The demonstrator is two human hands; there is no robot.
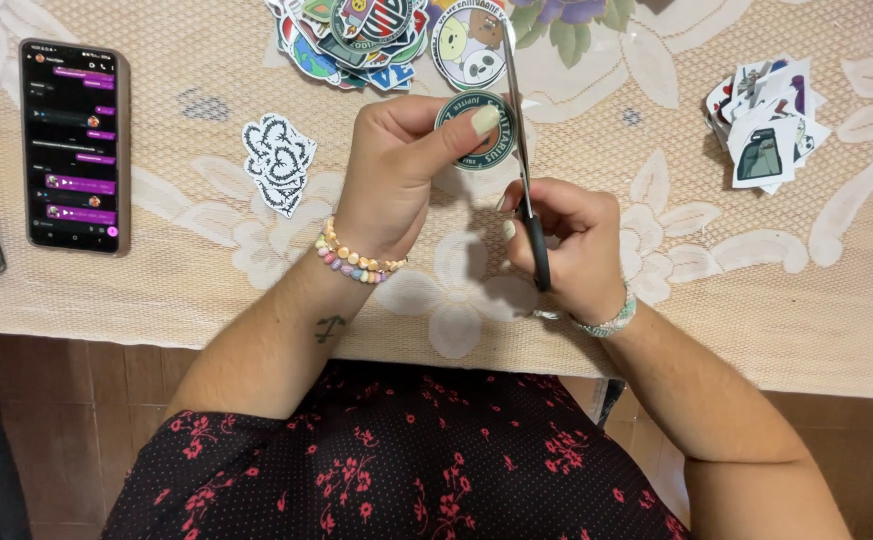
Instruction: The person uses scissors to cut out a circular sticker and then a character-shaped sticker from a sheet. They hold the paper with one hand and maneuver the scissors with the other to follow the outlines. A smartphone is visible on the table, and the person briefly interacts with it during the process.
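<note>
My left hand (396,165) pinches a round dark-green sticker (478,140) between thumb and fingers, held just above the table. My right hand (561,245) grips black-handled scissors (523,160), whose blades point away from me and run along the sticker's right edge. A beaded bracelet sits on my left wrist and a pale band on my right.
A beige lace tablecloth (206,270) covers the table. A lit phone (73,145) lies at the left. A black-and-white sticker (278,163) lies near my left hand. A heap of cut stickers (376,40) sits at the top, and a stack of square ones (766,125) at the right.
</note>
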